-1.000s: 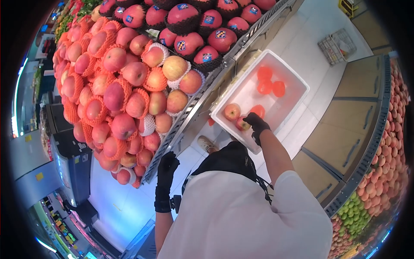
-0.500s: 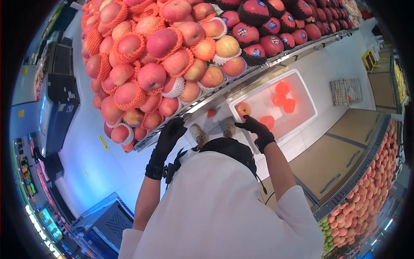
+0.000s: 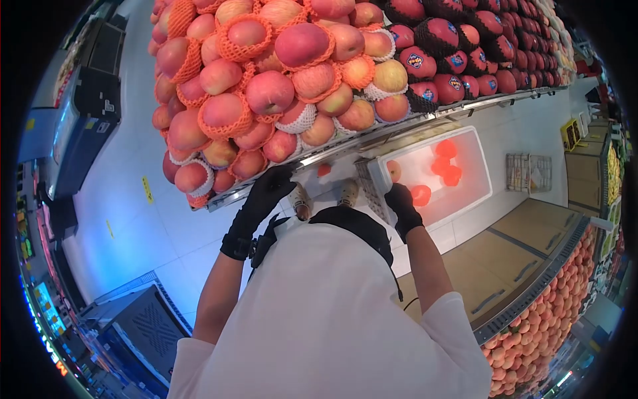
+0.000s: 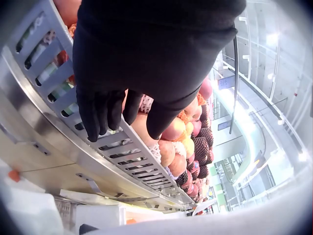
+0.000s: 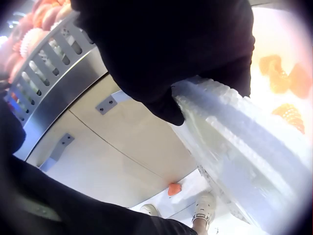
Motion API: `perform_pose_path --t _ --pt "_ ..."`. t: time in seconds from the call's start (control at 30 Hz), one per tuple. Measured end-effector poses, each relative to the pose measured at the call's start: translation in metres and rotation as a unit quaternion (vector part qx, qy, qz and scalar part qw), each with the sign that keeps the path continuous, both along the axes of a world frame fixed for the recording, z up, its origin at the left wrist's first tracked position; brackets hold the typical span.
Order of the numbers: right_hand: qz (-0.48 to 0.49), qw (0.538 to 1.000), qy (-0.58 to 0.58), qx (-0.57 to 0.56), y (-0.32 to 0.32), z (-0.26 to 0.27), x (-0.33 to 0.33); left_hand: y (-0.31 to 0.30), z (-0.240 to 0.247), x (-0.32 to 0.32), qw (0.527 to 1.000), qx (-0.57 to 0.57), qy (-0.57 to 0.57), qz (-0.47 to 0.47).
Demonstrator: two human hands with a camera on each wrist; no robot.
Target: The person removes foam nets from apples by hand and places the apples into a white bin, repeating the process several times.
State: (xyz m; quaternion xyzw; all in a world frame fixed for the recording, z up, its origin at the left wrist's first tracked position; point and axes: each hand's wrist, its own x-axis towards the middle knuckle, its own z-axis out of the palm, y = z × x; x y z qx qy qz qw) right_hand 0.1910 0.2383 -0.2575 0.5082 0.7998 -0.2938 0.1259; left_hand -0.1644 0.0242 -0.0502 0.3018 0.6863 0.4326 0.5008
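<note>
Black gloves cover both hands. In the head view my right hand (image 3: 403, 207) grips the near end of a white foam box (image 3: 488, 163). The right wrist view shows its thumb outside the box's thick wall (image 5: 230, 127), with the other fingers hidden on the inner side. One apple (image 3: 393, 171) and several orange foam nets (image 3: 452, 175) lie in the box. My left hand (image 3: 269, 189) is at the front edge of the apple display; its fingers (image 4: 88, 117) hang down over the grey slotted rail (image 4: 132, 152), thumb toward the apples (image 4: 173, 129).
Piled apples in orange and white nets (image 3: 269, 92) fill the display, with dark-netted red apples (image 3: 448, 88) further right. A wire basket (image 3: 528, 173) stands on the floor beyond the box. Cabinets (image 3: 525, 236) and another fruit stand (image 3: 551, 312) line the right.
My right hand moved from over the apples in the box to its near rim and took hold. The left hand came up to the display rail. The head view turned toward the display.
</note>
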Motion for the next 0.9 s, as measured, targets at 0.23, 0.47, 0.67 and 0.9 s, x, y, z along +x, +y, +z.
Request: perform_pose_path --t 0.23,0.47,0.67,0.9 --pt "-0.005 1.000 -0.013 0.023 0.004 -0.005 -0.006 0.007 -0.003 0.000 0.999 0.011 0.025 -0.022" --pt "-0.005 0.996 0.045 0.079 0.005 -0.002 -0.004 0.009 -0.006 -0.002 0.999 0.029 0.036 -0.030" --pt "-0.010 0.995 0.100 -0.001 0.011 -0.013 0.007 0.015 0.004 -0.001 0.997 0.036 0.062 -0.041" --pt "-0.145 0.956 0.118 -0.227 0.044 0.082 0.010 0.015 0.006 -0.001 0.998 0.046 0.035 -0.015"
